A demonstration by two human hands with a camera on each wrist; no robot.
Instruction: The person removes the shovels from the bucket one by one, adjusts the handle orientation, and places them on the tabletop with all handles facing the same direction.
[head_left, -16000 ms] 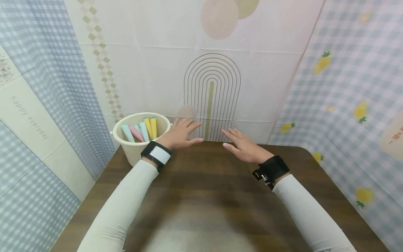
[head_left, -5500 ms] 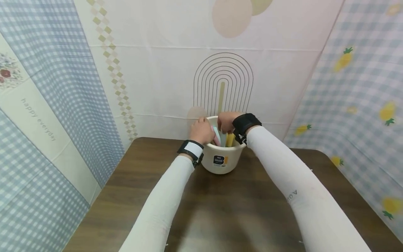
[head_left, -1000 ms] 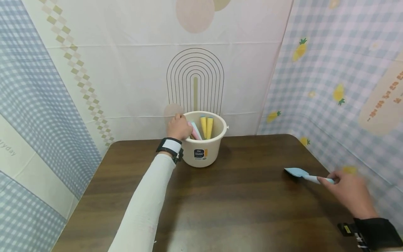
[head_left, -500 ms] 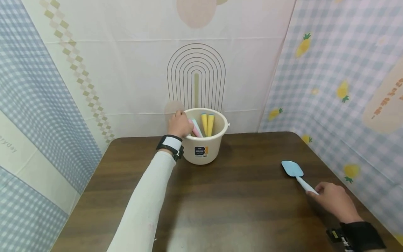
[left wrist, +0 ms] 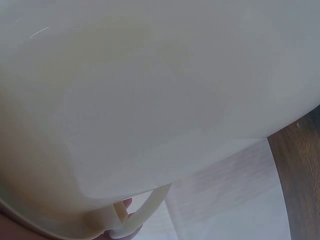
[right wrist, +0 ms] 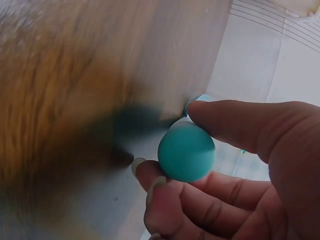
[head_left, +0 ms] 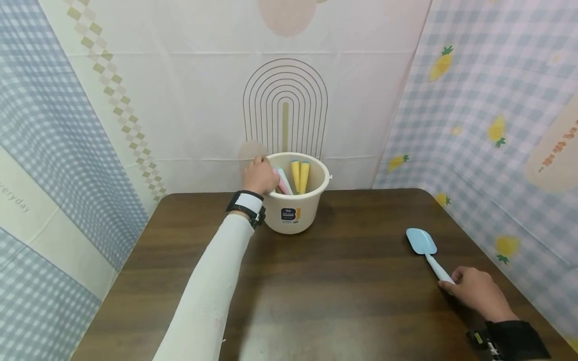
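A cream bucket (head_left: 295,208) stands on the table, with its dark printed label facing me. My left hand (head_left: 260,176) grips the left side of its rim. In the left wrist view the bucket's wall (left wrist: 165,100) fills most of the picture, fingertips showing beside its curved handle (left wrist: 150,207). Pink, pale blue and yellow handles (head_left: 300,176) stick up inside; their lower ends are hidden. At the right of the table lies a light blue toy shovel (head_left: 421,241), blade forward. My right hand (head_left: 480,293) pinches the end of its handle, whose round teal end (right wrist: 186,152) faces the right wrist camera.
The dark wooden table (head_left: 343,301) spreads between the two hands. Behind it hangs a white patterned cloth (head_left: 203,110). Blue checked cloths hang on the left (head_left: 86,130) and on the right (head_left: 474,115), close beside my right hand.
Over the last second the shovel has swung from pointing left to pointing forward and come down onto the table. Earlier, both hands were at the bucket. My left hand stays on the rim.
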